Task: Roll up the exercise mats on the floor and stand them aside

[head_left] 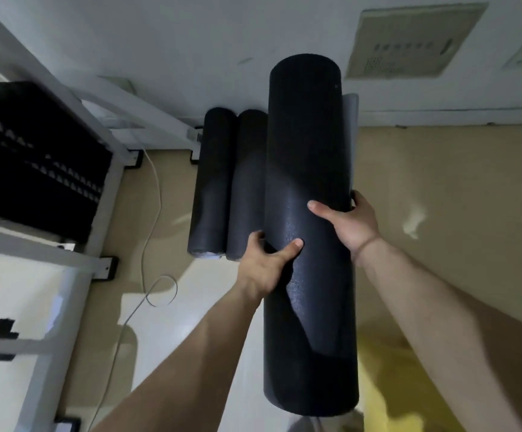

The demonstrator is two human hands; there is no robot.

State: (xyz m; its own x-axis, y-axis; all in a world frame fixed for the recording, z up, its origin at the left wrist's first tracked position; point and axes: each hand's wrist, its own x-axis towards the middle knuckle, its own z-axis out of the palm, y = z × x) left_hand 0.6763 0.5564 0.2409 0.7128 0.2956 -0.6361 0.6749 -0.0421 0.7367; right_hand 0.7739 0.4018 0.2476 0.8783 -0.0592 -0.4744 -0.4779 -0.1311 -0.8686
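Observation:
I hold a rolled black exercise mat [308, 169] in both hands, its long axis pointing away from me toward the wall. My left hand [264, 263] grips its left side, thumb across the front. My right hand [350, 222] clasps its right side a little higher. Two more rolled dark mats [211, 182] [247, 182] rest side by side against the white wall just left of the one I hold. A lighter grey roll [350, 126] shows behind the held mat's right edge, mostly hidden.
A white metal rack [106, 194] with a black crate [32, 160] fills the left side, its black feet on the beige floor. A thin white cable [147, 275] trails across the floor. Something yellow [409, 385] lies at lower right.

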